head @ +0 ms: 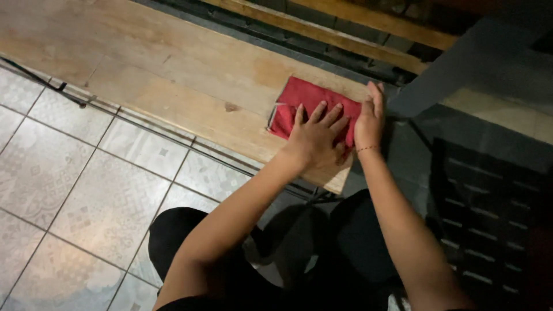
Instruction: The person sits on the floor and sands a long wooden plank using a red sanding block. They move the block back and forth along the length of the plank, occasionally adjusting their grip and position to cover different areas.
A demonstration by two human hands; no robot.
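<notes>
My left hand (314,138) lies flat on the red cloth (305,101), fingers (329,115) spread and pressing down, pinching nothing; my right hand (368,118) stands on its edge against the cloth's right side, fingers together and straight, gripping nothing either. The cloth sits near the right end of the wooden worktop (173,80), close to its front edge; it already reads as a folded rectangle — the top edge runs straight and the far corner is square; the left side, though, shows a loose lip where a layer has not settled, and what lies beneath my palm I cannot see. So, as I judge it, the folding looks mostly done and the flattening and squaring are what remain. Below the worktop lies a patterned tile floor (86,190); to my right stands a dark slatted crate (489,201) — well apart from the cloth.
</notes>
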